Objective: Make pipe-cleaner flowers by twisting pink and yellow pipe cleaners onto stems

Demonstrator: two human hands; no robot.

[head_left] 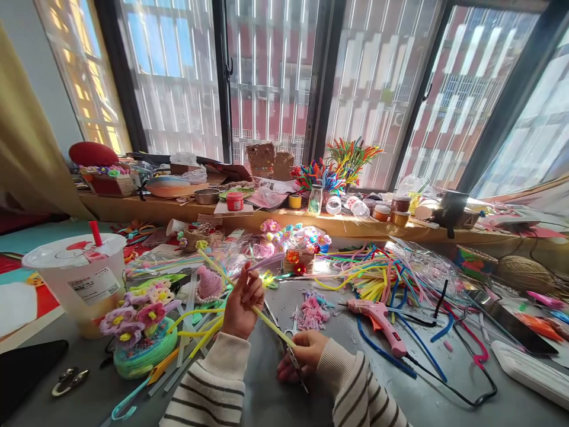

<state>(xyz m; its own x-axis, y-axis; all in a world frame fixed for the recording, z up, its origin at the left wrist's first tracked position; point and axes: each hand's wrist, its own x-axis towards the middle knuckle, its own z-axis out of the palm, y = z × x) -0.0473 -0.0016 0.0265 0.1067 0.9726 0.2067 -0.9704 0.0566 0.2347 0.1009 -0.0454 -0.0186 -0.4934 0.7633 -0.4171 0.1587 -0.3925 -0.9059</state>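
Left hand of mine (243,299) pinches a yellow pipe cleaner (268,321) partway along, its length slanting down over the gray table (262,400) to my right hand (310,351), which grasps its lower end and the scissors (298,369), pink glue gun (379,323) lying farther right.

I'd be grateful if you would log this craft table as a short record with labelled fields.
left hand: closed around a pale yellow pipe cleaner
right hand: thumb and fingers at the pipe cleaner's lower end, beside metal scissors
far left: lidded drink cup with red straw
in front of cup: green pot of pink and purple flowers
right of hands: pink glue gun, lying on its side
behind glue gun: multicoloured pipe cleaner pile
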